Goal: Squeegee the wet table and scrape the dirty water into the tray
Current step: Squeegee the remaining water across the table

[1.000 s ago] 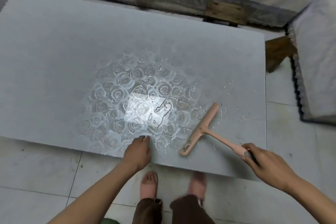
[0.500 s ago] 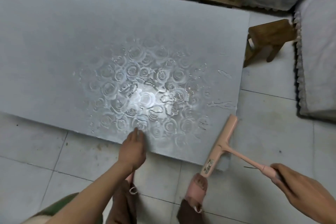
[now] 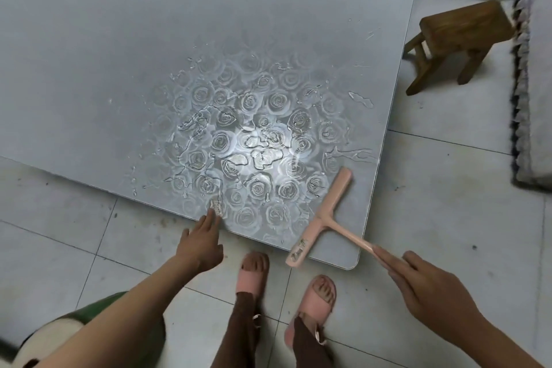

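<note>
Item: squeegee (image 3: 321, 216), pink, T-shaped, w/ long thin handle; it is being held by the right hand (image 3: 430, 287), fingers closed round the handle end, index finger laid along it. The blade is being held over the near right corner of the table (image 3: 89, 54), angled diagonally, near end overhanging the near edge above the floor tiles; whether the blade is touching the surface cannot be told. Left hand (image 3: 201, 243): nothing is being held, fingers loosely extended, tips resting at the near table edge. Surface: grey top w/ rose pattern, glossy where wet; water (image 3: 263, 146) is lying in irregular puddles and beads approx. centre-right, w/ stray streaks nr the right edge. No tray is being shown in view. Step judged: a pass is being set up. For a clean pass the blade is best being pressed flat along its full length, tilted slightly toward the pull, and drawn in one steady stroke from beyond the puddles to one edge, strokes overlapping so no lines are being left. The tray would need to be positioned under that edge first, else dirty water is being dumped on the floor by the slippered feet (image 3: 252, 275). Other: wooden stool (image 3: 460, 42) standing beyond the table's right side, well apart.
</note>
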